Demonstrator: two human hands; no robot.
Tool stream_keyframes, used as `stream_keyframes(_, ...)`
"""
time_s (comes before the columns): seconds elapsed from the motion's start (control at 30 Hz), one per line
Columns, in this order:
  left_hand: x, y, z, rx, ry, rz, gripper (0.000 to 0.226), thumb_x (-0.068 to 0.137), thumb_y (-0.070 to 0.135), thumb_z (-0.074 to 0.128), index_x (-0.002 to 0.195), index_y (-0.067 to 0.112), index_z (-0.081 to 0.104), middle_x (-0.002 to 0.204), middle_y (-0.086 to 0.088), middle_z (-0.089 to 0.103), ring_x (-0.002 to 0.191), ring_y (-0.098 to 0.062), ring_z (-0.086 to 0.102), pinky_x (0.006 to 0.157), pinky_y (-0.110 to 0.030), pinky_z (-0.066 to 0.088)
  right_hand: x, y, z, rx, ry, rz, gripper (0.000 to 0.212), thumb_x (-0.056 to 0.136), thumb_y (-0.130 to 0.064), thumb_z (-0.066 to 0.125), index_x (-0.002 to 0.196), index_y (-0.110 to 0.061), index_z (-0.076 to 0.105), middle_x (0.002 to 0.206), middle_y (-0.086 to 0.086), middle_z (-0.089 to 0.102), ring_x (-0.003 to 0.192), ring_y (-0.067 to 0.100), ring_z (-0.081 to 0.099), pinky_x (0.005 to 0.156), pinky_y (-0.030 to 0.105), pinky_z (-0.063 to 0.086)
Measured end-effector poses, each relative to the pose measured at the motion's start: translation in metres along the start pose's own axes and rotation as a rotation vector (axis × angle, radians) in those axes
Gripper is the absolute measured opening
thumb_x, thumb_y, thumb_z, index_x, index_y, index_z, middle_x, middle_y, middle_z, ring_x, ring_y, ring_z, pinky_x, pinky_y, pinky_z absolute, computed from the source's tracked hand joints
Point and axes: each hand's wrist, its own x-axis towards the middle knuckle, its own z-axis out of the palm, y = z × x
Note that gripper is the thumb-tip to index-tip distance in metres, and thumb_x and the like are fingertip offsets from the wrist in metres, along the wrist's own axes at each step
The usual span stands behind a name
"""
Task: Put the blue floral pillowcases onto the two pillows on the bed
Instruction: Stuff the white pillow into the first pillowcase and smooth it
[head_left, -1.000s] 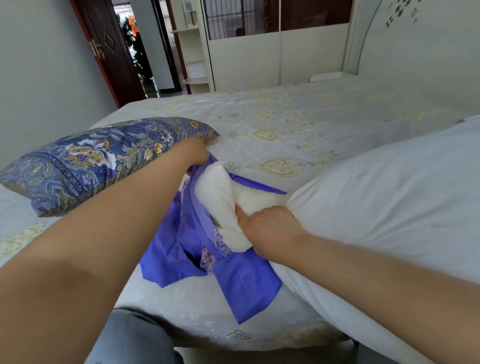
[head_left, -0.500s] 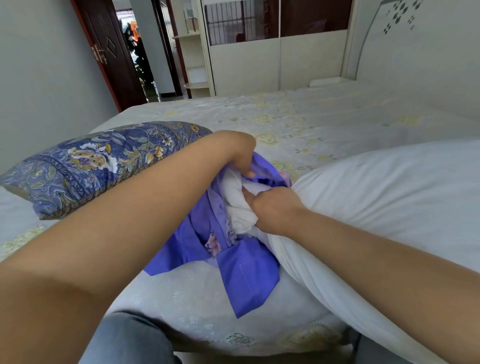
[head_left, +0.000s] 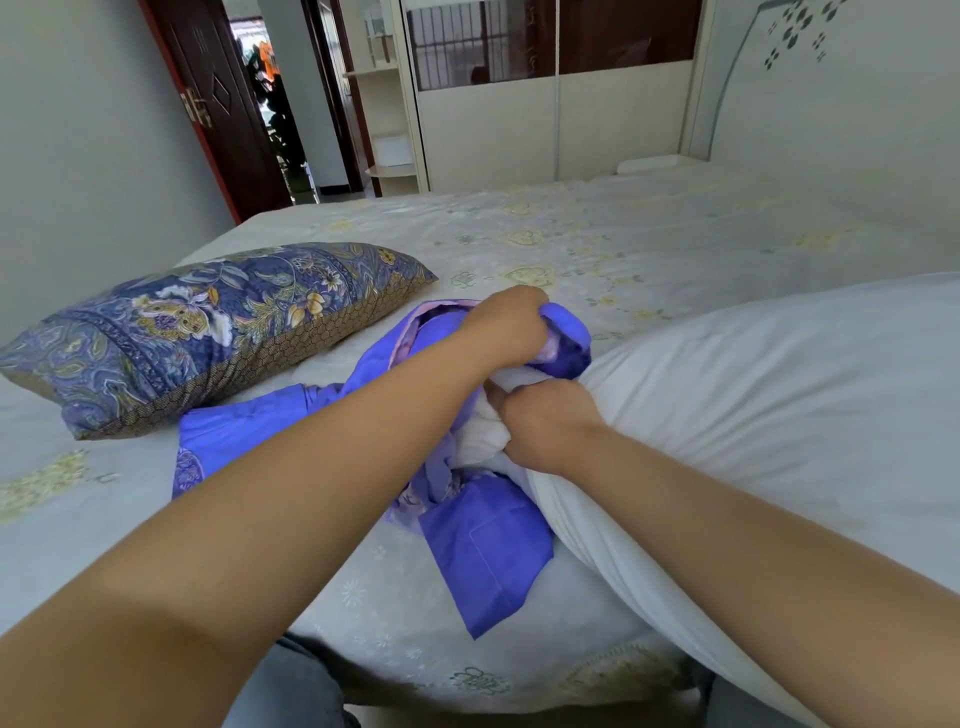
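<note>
Left hand (head_left: 511, 325) clutching bunched pillowcase (head_left: 483, 540) mouth, right hand (head_left: 545, 423) gripping white pillow (head_left: 753, 415) corner, pillow stretching rightward

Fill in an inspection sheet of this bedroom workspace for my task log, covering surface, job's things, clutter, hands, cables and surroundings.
Surface: pale bedsheet with yellow heart print, lightly wrinkled.
Job's things: finished pillow in blue floral pillowcase lies at left; bare white pillow at right, its corner bunched at the mouth of the inside-out blue pillowcase, which is crumpled on the sheet.
Clutter: nothing seen.
Hands: left hand grips the blue pillowcase's edge above the pillow corner; right hand grips the white pillow's corner.
Cables: nothing seen.
Surroundings: dark wooden door open at left, cream wardrobe behind, white headboard at right.
</note>
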Motion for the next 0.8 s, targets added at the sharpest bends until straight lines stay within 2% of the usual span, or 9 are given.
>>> stream_keyframes(0.13,-0.009,-0.015,-0.009,0.231,0.264,-0.047,0.026,0.084,0.002,0.044,0.105,0.013,0.054,0.102,-0.012,0.06,0.088,-0.031,0.053,0.066,-0.033,0.036,0.004,0.004,0.005,0.022,0.029,0.018,0.07,0.085,-0.028,0.052,0.147,-0.022,0.021,0.125,-0.001,0.055,0.1,0.025,0.058,0.064,0.026,0.032)
stream_keyframes(0.3,-0.008,0.004,-0.002,-0.21,-0.017,-0.056,0.012,0.085,0.001,0.049,0.093,0.01,0.052,0.096,-0.015,0.058,0.096,-0.029,0.055,0.065,-0.027,0.037,0.002,0.009,-0.001,0.081,0.032,0.121,0.033,0.085,-0.029,0.052,0.116,-0.017,0.055,0.114,0.005,0.061,0.102,0.027,0.059,0.067,0.027,0.035)
stream_keyframes(0.37,-0.016,-0.001,0.008,-0.292,-0.034,-0.03,0.011,0.084,0.011,0.058,0.095,0.013,0.056,0.098,-0.01,0.062,0.097,-0.025,0.057,0.068,-0.025,0.044,0.005,0.019,-0.003,0.082,0.028,0.162,0.037,0.087,-0.034,0.051,0.119,-0.017,0.055,0.118,0.007,0.062,0.107,0.028,0.059,0.075,0.031,0.044)
stream_keyframes(0.43,-0.023,-0.017,0.014,-0.091,-0.031,0.002,0.036,0.083,0.027,0.064,0.115,0.015,0.053,0.113,-0.006,0.06,0.105,-0.025,0.056,0.084,-0.031,0.046,0.005,0.027,-0.004,0.141,0.02,0.192,0.045,0.088,-0.043,0.049,0.128,-0.022,0.051,0.128,0.004,0.057,0.116,0.026,0.054,0.086,0.033,0.044)
stream_keyframes(0.5,-0.025,-0.037,0.012,0.124,-0.006,-0.014,0.058,0.082,0.039,0.065,0.13,0.015,0.042,0.123,-0.008,0.053,0.111,-0.029,0.052,0.084,-0.034,0.043,0.007,0.03,-0.002,0.172,0.012,0.196,0.051,0.087,-0.051,0.049,0.131,-0.027,0.046,0.13,0.001,0.055,0.117,0.025,0.053,0.087,0.033,0.045)
stream_keyframes(0.6,-0.024,-0.055,-0.009,-0.12,-0.071,-0.039,0.05,0.087,0.056,0.051,0.12,0.018,0.057,0.112,-0.001,0.057,0.106,-0.022,0.051,0.082,-0.027,0.038,0.008,0.025,0.005,0.172,0.01,0.209,0.049,0.085,-0.05,0.052,0.129,-0.029,0.048,0.124,0.0,0.059,0.11,0.025,0.058,0.082,0.032,0.046)
stream_keyframes(0.7,-0.012,-0.077,-0.026,0.054,0.154,-0.164,0.046,0.089,0.065,0.036,0.12,0.039,0.059,0.149,-0.005,0.029,0.136,-0.029,0.024,0.11,-0.043,0.023,0.005,0.018,0.014,0.166,0.133,0.205,0.03,0.081,-0.038,0.059,0.105,-0.02,0.063,0.1,0.003,0.068,0.09,0.028,0.065,0.069,0.029,0.044)
stream_keyframes(0.77,-0.006,-0.095,-0.021,0.142,0.058,-0.197,0.049,0.089,0.064,0.037,0.133,0.042,0.045,0.157,-0.003,0.012,0.143,-0.031,0.009,0.113,-0.046,0.013,0.003,0.016,0.019,0.179,0.275,0.209,0.02,0.062,-0.026,0.076,0.074,-0.011,0.068,0.07,0.008,0.068,0.063,0.03,0.066,0.055,0.026,0.044)
stream_keyframes(0.8,-0.003,-0.103,-0.015,0.045,-0.021,-0.193,0.052,0.092,0.059,0.038,0.137,0.034,0.043,0.153,-0.006,0.025,0.14,-0.031,0.022,0.11,-0.039,0.021,0.0,0.014,0.02,0.202,0.315,0.213,0.022,0.05,-0.021,0.081,0.059,-0.011,0.064,0.056,0.007,0.063,0.05,0.028,0.062,0.048,0.023,0.042)
